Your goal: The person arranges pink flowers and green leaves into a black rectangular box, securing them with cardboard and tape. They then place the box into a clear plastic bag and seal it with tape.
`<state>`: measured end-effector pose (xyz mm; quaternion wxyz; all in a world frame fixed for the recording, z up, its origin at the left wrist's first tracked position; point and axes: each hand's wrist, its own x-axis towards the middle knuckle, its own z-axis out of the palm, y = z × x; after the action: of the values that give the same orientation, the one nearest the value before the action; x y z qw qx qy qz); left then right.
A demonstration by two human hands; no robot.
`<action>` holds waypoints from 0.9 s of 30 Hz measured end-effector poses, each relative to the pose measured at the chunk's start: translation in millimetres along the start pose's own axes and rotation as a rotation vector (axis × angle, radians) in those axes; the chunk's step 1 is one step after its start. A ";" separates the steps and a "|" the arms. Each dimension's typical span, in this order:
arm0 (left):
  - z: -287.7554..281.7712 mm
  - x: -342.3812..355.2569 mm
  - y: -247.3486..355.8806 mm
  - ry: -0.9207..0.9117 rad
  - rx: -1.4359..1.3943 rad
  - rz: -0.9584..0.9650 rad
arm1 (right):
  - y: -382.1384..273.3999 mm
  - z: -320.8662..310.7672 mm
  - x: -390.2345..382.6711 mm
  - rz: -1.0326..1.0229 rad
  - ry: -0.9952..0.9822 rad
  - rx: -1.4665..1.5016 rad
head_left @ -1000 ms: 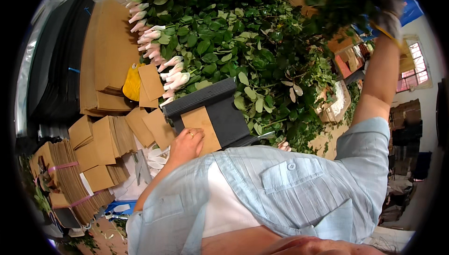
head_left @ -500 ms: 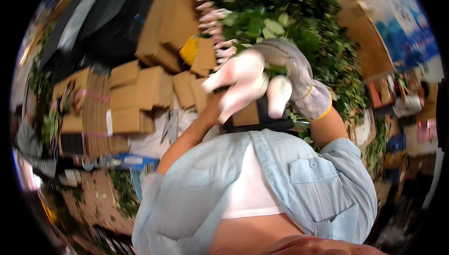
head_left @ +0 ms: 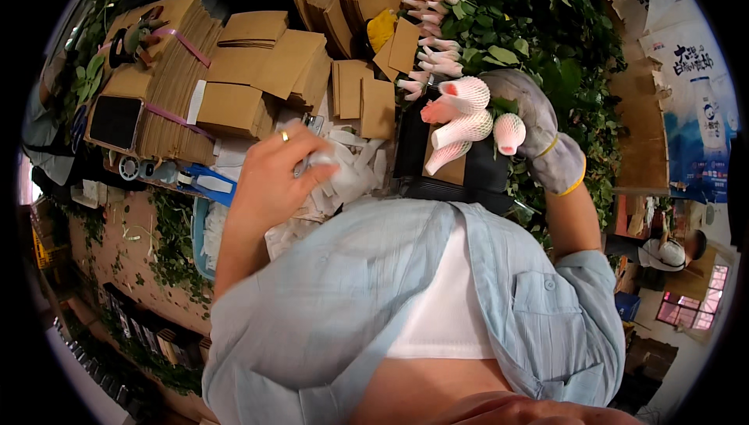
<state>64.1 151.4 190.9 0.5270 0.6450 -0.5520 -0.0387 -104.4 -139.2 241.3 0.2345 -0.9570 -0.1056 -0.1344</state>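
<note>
Several sleeved flowers (head_left: 464, 129) are right of centre in the frame, against the gloved right hand (head_left: 538, 122), whose grip is closed round the bunch, its stems hidden by the glove. The heads lie to the left of that grip; most have their long axes slanting down toward the lower left, while the one nearest the glove points almost straight down. The bare left hand (head_left: 273, 171), left of centre, is well apart from them, with the heads to its right and a little higher. Its grip is half curled beside blurred white pieces (head_left: 360, 161); I cannot tell whether it pinches one.

The sleeves are soft, ribbed white mesh, tapering like small bottles, with a pinkish tint; the glove is grey knit with a yellow hem. Beneath the heads lie a flat brown card (head_left: 446, 161) and a dark ridged sheet (head_left: 445, 191). Stiff cardboard pieces (head_left: 257, 74) are stacked at upper left, and glossy, rounded leaves (head_left: 538, 19) heap at upper right beside a row of similarly sleeved heads (head_left: 429, 15).
</note>
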 end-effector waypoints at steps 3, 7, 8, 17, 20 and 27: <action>16.0 19.0 22.3 0.034 0.311 0.217 | 16.3 16.5 10.4 0.067 -0.041 0.118; 12.2 9.7 38.2 -0.048 0.132 0.403 | 21.9 10.4 7.3 0.134 -0.019 0.191; -7.9 0.5 37.9 -0.091 0.142 0.402 | 21.7 2.0 7.3 0.138 0.003 0.217; 40.9 11.4 22.9 0.148 -0.039 0.058 | 26.5 11.5 20.1 -0.015 0.101 -0.132; -17.5 -3.6 8.5 -0.140 0.055 0.003 | 36.8 8.4 15.8 -0.068 0.122 -0.184; 22.3 48.0 50.3 -0.186 0.347 0.387 | 14.8 43.9 30.7 -0.053 0.126 -0.264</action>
<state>34.9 109.4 243.0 0.3533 0.6019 -0.7093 0.0991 -62.4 -126.8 207.0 0.1089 -0.9661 -0.0971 -0.2130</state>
